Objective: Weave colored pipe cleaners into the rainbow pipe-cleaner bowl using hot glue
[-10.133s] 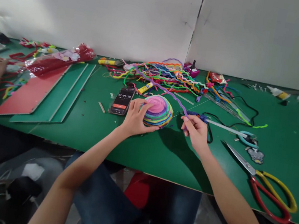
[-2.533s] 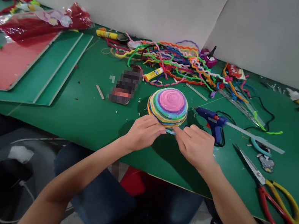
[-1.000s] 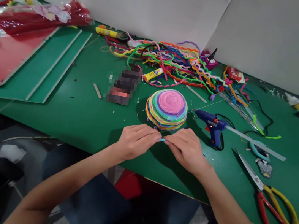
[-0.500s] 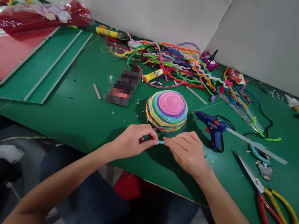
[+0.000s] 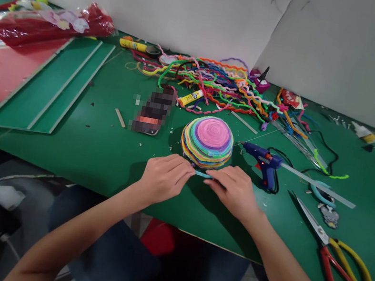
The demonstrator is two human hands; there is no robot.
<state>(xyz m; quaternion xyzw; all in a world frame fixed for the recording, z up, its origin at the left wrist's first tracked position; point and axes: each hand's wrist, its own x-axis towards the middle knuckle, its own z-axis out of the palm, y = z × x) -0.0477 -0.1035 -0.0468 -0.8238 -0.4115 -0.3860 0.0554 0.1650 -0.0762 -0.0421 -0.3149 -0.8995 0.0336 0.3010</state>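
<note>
Left hand (image 5: 162, 180) and right hand (image 5: 234, 192) together pinch a light-blue pipe cleaner (image 5: 203, 175) just before the rainbow dome (image 5: 208, 141)

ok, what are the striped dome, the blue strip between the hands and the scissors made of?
Dome: looks like fuzzy pipe cleaners coiled in coloured rings; matte, ribbed surface, like the loose pile behind. Blue strip, pinched by left hand and right hand: probably the same fuzzy wire, too small to tell. Scissors: grey metal blades; red and yellow handles, likely plastic-coated.
</note>
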